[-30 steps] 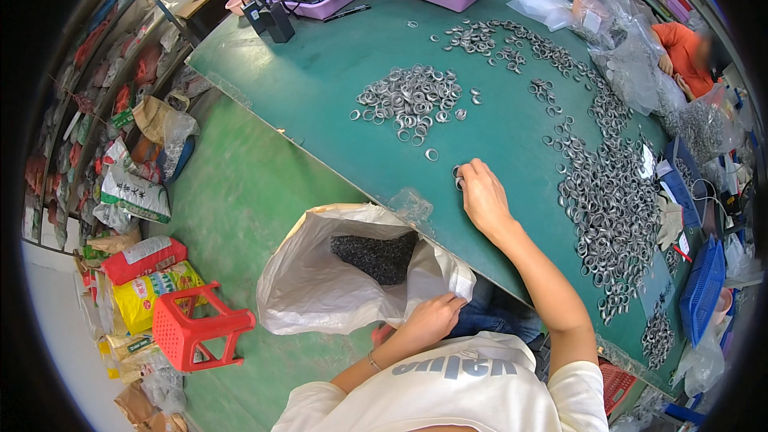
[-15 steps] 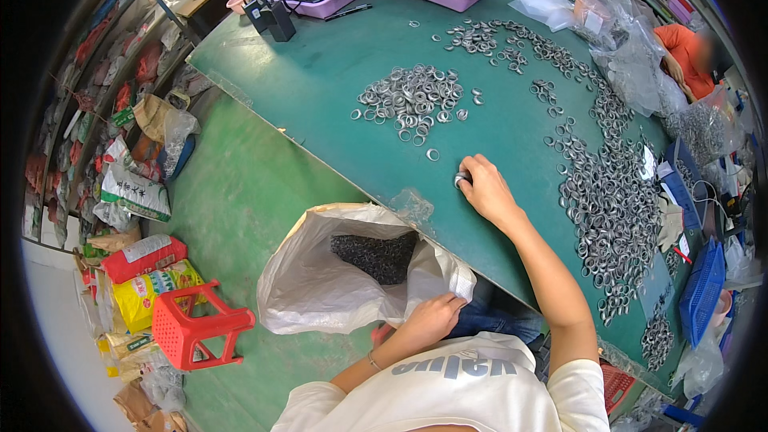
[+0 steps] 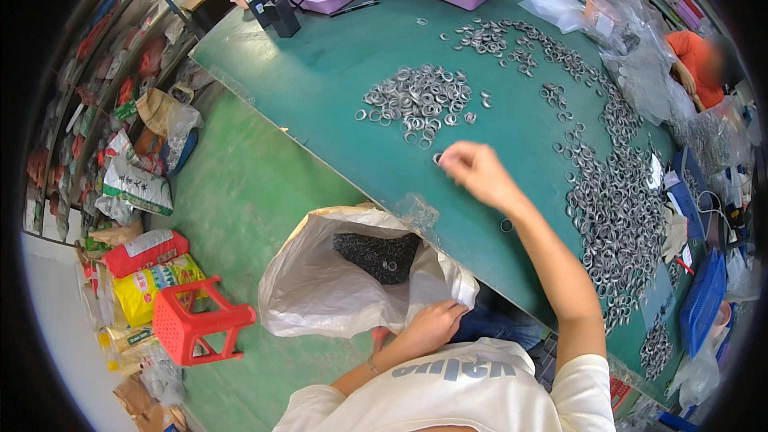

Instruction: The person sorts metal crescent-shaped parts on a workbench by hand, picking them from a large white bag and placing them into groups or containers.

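- Far left: shelf stuffed with bags; red bag and yellow bag below, low by the wall.
- Red stool on green floor, just right of yellow bag.
- White sack, mouth open, beside near edge of green tabletop; dark loose contents inside, a couple of rings showing on them.
- Small ring pile on tabletop, beyond sack; a few strays around it.
- Left hand: grip closed on sack's near right rim.
- Single ring on near side of small pile, right at the right hand's fingertips.
- Right hand: over tabletop, fingers bunched, motion-blurred; grip looks narrow, can't tell if it has the ring.
- Another loose ring beside right forearm.
- Large ring heap along right side of tabletop, well apart from small pile.
- Far right: co-worker in orange beyond plastic bags; blue basket nearer, right of heap.
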`<state>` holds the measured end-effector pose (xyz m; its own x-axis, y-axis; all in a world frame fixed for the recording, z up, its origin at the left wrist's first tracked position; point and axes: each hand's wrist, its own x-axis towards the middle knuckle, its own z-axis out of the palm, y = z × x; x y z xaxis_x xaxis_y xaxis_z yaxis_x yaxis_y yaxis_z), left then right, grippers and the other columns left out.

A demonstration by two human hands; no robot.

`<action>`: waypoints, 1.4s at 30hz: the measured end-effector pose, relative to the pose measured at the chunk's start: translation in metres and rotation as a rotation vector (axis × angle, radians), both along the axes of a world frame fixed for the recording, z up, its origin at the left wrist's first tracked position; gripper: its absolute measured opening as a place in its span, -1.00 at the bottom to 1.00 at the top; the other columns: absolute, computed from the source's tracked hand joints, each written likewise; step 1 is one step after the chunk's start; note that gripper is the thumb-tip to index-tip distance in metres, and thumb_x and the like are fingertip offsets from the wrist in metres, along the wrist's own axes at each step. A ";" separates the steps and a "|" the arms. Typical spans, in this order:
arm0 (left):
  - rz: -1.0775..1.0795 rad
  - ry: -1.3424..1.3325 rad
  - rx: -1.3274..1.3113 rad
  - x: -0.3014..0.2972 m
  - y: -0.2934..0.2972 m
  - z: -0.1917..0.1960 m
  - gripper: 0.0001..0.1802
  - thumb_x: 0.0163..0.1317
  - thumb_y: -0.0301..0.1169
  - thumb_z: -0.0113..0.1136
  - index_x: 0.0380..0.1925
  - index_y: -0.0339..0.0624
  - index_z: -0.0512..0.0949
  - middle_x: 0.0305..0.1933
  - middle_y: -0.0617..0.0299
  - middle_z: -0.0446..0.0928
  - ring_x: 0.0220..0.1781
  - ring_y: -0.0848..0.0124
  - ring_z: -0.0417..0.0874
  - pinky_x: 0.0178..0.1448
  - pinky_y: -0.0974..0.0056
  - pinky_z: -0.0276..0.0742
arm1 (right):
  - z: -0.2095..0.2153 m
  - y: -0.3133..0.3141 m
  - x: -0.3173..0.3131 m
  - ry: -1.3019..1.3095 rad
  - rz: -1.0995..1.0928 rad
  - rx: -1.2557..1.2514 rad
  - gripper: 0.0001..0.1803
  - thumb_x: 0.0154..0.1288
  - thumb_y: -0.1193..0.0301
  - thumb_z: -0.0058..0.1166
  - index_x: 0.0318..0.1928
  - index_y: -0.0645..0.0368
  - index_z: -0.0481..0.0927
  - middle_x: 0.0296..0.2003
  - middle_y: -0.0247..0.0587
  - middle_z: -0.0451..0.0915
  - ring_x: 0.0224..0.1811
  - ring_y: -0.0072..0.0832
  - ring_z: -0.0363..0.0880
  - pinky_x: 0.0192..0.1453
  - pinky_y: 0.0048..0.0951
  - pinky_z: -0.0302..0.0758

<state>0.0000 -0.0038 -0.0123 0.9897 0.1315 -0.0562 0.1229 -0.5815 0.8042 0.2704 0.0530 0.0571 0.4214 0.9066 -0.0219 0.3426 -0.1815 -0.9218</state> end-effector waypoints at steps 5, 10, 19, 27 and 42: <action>0.009 0.025 -0.026 0.002 0.002 0.000 -0.68 0.13 -0.55 0.11 -0.06 -0.26 0.55 -0.15 0.01 0.55 -0.21 0.03 0.62 -0.10 0.09 0.58 | -0.012 0.062 0.069 -0.571 -0.198 0.183 -0.51 0.16 0.14 0.23 0.10 0.00 0.58 0.13 -0.16 0.50 0.23 -0.17 0.35 0.33 -0.03 0.18; 0.034 0.076 -0.075 0.004 0.002 0.006 -0.67 0.14 -0.56 0.09 -0.06 -0.27 0.54 -0.14 0.00 0.54 -0.18 0.03 0.61 -0.09 0.10 0.56 | -0.035 0.107 0.075 -0.774 -0.031 0.032 -0.40 0.11 -0.08 0.20 0.16 -0.19 0.55 0.30 -0.06 0.32 0.38 0.00 0.14 0.42 0.26 0.01; 0.046 0.097 -0.118 0.006 0.004 0.004 -0.69 0.14 -0.55 0.11 -0.07 -0.29 0.54 -0.14 -0.05 0.54 -0.17 0.00 0.61 -0.08 0.10 0.55 | -0.040 0.045 0.051 -0.789 -0.076 0.179 -0.65 0.16 0.25 0.22 -0.05 0.08 0.62 0.02 -0.11 0.48 0.20 -0.07 0.32 0.36 0.03 0.17; 0.032 0.081 -0.087 0.003 0.001 0.002 -0.72 0.17 -0.53 0.12 -0.09 -0.24 0.55 -0.14 -0.01 0.57 -0.20 0.00 0.63 -0.12 0.07 0.57 | -0.026 -0.034 0.012 -0.714 -0.048 0.101 -0.68 0.27 0.47 0.09 0.05 0.12 0.52 0.10 -0.05 0.44 0.22 0.00 0.34 0.29 -0.03 0.28; 0.031 -0.006 -0.001 -0.001 -0.004 -0.003 -0.73 0.22 -0.48 0.09 -0.07 -0.24 0.56 -0.15 -0.02 0.59 -0.21 -0.03 0.63 -0.12 0.04 0.58 | 0.000 -0.148 0.003 -0.550 -0.417 0.085 -0.70 0.15 0.65 0.10 -0.07 0.26 0.58 -0.10 -0.06 0.56 -0.02 -0.10 0.48 0.12 -0.24 0.40</action>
<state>-0.0013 -0.0077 -0.0156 0.9855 0.1619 -0.0502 0.1358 -0.5768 0.8055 0.2730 -0.0950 0.0571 0.6642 0.6558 0.3589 0.6815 -0.3339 -0.6512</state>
